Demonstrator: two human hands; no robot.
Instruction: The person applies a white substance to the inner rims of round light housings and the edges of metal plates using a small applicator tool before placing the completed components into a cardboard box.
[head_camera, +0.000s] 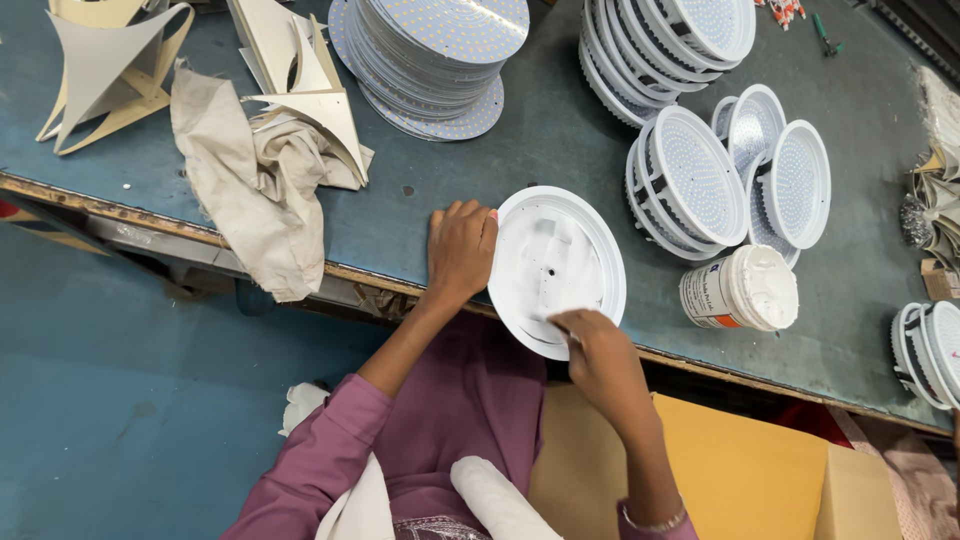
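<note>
A white round lamp housing lies on the blue-grey table at its near edge, its inside smeared with white paste. My left hand grips its left rim. My right hand rests fingers on the lower inside of the housing, pinched as if spreading paste; whether it holds a small tool I cannot tell. An open white tub of paste lies on its side just right of the housing.
Stacks of round LED discs and finished white housings fill the far table. A beige cloth hangs over the left edge beside folded card pieces. A cardboard box sits below right.
</note>
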